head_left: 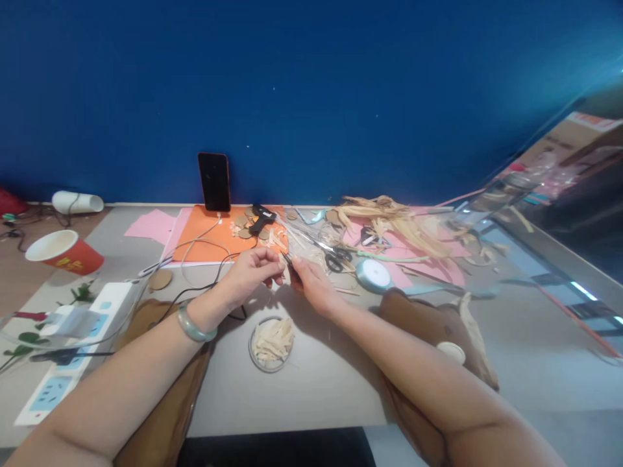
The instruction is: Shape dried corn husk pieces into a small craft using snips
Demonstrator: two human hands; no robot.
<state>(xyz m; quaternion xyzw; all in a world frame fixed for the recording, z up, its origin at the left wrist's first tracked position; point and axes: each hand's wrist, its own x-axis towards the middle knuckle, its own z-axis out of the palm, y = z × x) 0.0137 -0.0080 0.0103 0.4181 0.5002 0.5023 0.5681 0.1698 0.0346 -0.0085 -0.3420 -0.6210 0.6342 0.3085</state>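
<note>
Above the grey table, my left hand (257, 269) is closed in a pinch, with a jade-like bangle on its wrist. Whatever sits between its fingertips is too small to make out. Close beside it, my right hand (314, 282) is closed around a slim dark tool (287, 261), mostly hidden by the fingers. The two hands nearly meet at the tool's tip. Below them stands a small round dish (252, 353) filled with pale cut strips (273, 340), which look like dried husk. Black-handled scissors (335, 259) lie just beyond my right hand.
A black glue gun (263, 219) rests on orange paper (195, 237) with wooden discs. Behind it leans a phone (215, 182). Dried husks (389, 217) and a ribbon spool (374, 275) lie right; a red paper cup (73, 254), power strip (104, 311) and cables left.
</note>
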